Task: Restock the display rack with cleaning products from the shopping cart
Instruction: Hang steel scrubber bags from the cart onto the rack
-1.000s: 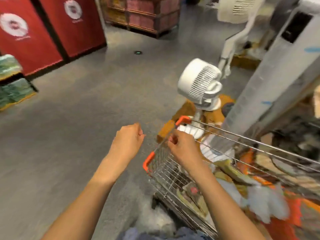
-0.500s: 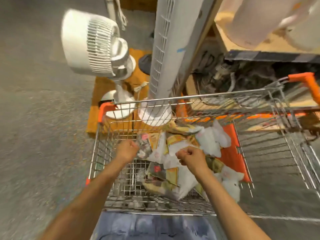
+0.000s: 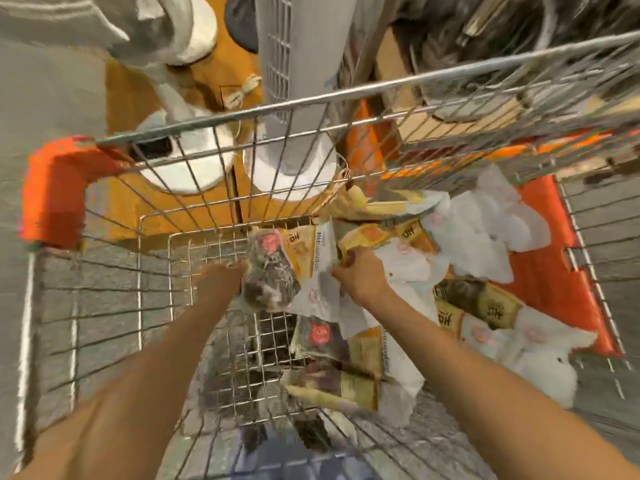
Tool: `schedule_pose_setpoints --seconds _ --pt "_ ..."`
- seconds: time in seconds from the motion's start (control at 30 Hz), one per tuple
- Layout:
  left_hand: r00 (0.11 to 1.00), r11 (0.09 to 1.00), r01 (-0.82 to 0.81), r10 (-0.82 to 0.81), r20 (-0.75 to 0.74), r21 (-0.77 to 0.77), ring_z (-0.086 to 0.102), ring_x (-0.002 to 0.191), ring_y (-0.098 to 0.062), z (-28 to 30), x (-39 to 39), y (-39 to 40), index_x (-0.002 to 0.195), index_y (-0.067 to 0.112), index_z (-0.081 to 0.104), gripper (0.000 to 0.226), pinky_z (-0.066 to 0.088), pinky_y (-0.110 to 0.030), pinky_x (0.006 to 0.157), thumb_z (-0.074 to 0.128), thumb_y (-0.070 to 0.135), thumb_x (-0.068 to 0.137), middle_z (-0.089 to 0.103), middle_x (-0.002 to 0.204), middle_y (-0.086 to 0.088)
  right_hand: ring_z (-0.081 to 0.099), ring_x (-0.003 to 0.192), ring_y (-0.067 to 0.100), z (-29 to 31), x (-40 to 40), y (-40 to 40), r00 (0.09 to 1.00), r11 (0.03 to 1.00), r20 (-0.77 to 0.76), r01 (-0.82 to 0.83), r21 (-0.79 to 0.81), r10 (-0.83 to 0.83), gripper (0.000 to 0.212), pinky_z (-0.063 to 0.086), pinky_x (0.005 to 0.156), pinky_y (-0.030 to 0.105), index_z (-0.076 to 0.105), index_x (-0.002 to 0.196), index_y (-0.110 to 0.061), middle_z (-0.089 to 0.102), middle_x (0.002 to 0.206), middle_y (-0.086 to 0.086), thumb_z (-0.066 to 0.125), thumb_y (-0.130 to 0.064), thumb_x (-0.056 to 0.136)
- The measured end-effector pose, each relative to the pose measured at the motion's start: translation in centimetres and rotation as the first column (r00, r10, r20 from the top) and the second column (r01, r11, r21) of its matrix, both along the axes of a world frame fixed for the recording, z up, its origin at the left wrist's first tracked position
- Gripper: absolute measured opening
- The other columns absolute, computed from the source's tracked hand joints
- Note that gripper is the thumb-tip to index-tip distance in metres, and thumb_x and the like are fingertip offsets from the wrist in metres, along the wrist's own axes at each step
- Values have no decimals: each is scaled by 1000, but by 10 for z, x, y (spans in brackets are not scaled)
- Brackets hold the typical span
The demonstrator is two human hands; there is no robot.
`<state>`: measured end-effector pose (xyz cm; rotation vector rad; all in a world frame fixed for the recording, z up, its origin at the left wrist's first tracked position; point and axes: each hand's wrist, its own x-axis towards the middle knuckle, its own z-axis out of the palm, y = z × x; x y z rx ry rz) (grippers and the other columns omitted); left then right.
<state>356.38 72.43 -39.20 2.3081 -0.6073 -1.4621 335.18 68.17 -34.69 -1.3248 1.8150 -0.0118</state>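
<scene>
Both my arms reach down into the shopping cart point(image 3: 207, 121). My left hand point(image 3: 221, 282) sits against the left edge of a dark-printed packet point(image 3: 272, 275) near the cart's front wall; its fingers are hidden behind the packet, so I cannot tell whether they are curled round it. My right hand point(image 3: 360, 277) is curled and pinches the edge of a white and yellow packet point(image 3: 408, 258) in the middle of the heap.

By my reckoning the restocking has hardly begun: the display rack is nowhere in view, and the cleaning products lie piled along the right side and middle of the cart floor, with bare wire on the left. Nothing has been lifted clear yet.

The count is rough, because the picture is smeared. I make out about four or five yellow-and-dark packets, several crumpled white ones that I cannot separate, and one orange panel point(image 3: 554, 271) at the cart's right wall. Two white fan bases point(image 3: 287, 168) stand just beyond the front wall.
</scene>
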Motion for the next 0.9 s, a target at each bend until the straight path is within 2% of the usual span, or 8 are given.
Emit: schedule_pose_setpoints --seconds 0.13,0.27,0.37,0.47,0.6,0.77,0.87,0.9 --pt "998 998 -55 54 23 29 51 84 -24 -31 -17 1 111 -4 60 43 41 -34 73 58 34 91 60 98 -18 61 96 24 -19 6 -5 992 993 129 -3 115 -12 17 43 65 16 66 98 -7 65 105 11 67 -17 84" --pt "998 997 -16 11 69 69 52 105 -32 -32 -34 0 126 -4 47 57 44 -35 87 63 35 87 52 119 -19 57 112 26 -38 13 3 991 984 129 2 176 -25 41 47 93 35 60 121 -9 61 124 11 68 -21 83" --pt "998 996 -47 44 40 69 53 113 -37 -21 -44 -4 122 -3 51 51 45 -40 95 67 28 85 48 95 -7 60 108 27 -43 14 7 981 968 149 85 234 -123 42 48 94 39 61 119 -7 63 121 11 71 -22 80" --pt "993 991 -92 99 -62 101 60 94 -31 -12 -44 -3 112 -4 56 44 52 -40 76 66 30 86 58 90 -11 62 105 27 -34 21 14 918 933 293 169 317 -266 52 49 94 43 59 120 -6 63 120 13 78 -16 72" --pt "929 969 -121 188 -319 217 57 71 -23 8 -48 11 103 1 57 36 48 -28 50 64 33 87 63 94 -15 62 100 29 -13 25 23 945 962 275 105 250 -175 63 55 78 38 45 129 -8 61 117 12 73 -11 72" --pt "981 982 124 -143 -131 -140 67 81 -26 52 -53 2 93 12 67 23 56 -40 74 78 18 74 70 90 -10 54 89 23 43 0 19 970 980 229 -126 156 88 43 41 68 26 47 121 -10 59 107 8 61 -7 81" --pt "942 902 333 -331 55 -275 60 105 -27 96 -48 -16 115 16 55 73 51 -44 89 89 24 52 61 114 -9 50 88 20 94 -23 6 943 967 254 -242 79 215 27 39 68 25 52 101 -17 53 91 -3 62 -5 79" --pt "917 870 395 -392 74 -294 60 105 -19 117 -48 -20 117 18 55 71 50 -40 90 88 22 54 63 113 -1 50 89 21 113 -30 0 927 953 247 -301 39 282 26 38 68 27 51 100 -16 50 90 -4 62 -4 79"
